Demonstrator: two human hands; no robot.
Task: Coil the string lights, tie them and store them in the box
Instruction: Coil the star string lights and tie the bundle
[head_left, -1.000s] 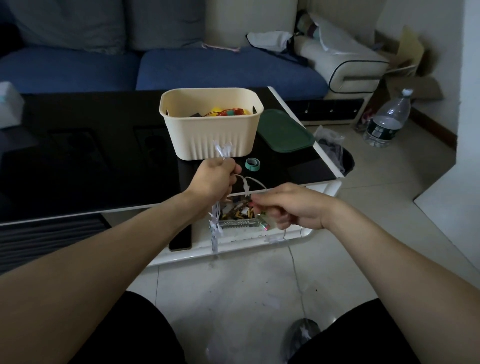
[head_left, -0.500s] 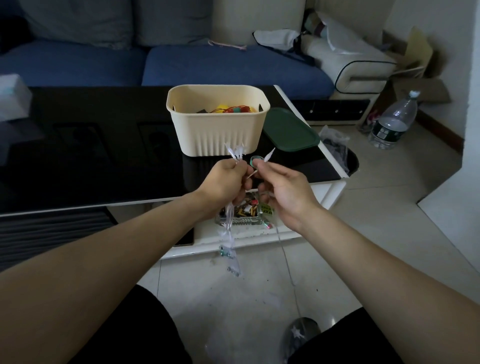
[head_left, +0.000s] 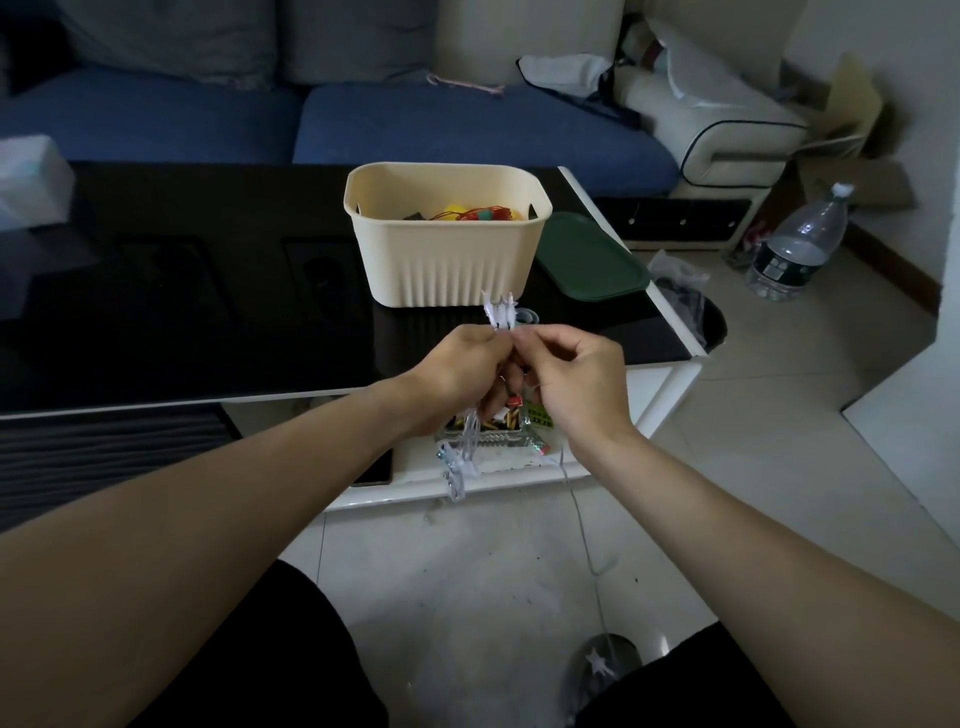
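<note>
Hands meet at centre: left hand (head_left: 460, 366) grips the string lights (head_left: 500, 314) bundle, right hand (head_left: 574, 376) pinches the wire beside it. Light, limp, tangle-prone; hold bundle mid-span. Loose tail drops toward 6 o'clock. Cream box (head_left: 448, 236) at 12 on tabletop (head_left: 182, 291).

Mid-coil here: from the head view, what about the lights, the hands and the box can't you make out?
- String lights: the middle of the bundle is hidden inside the left hand and right hand.
- Loose wire: too thin to follow; its far end vanishes by the dark patch on the floor.
- Box: its front wall hides most of the contents.
- Small ring behind the lights: mostly covered.
</note>
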